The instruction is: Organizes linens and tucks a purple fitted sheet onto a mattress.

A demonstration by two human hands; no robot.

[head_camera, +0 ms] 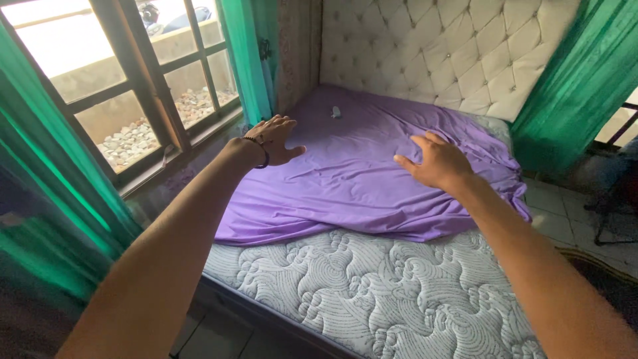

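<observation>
Since the quilted grey-white mattress (372, 299) lies bare nearest us, the crumpled purple bedsheet (352, 173) covers only its far half; left hand (274, 139) and right hand (435, 161) hover spread-fingered over it, grasping nothing, before the tufted cream headboard (452, 46).

A wrinkled purple sheet (359, 179) lies spread across the mattress's (372, 292) far half.

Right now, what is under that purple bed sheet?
Under the purple bed sheet lies a grey quilted mattress, bare along its near end. The part further back is covered. Both hands, left hand and right hand, rest on the sheet.
</observation>
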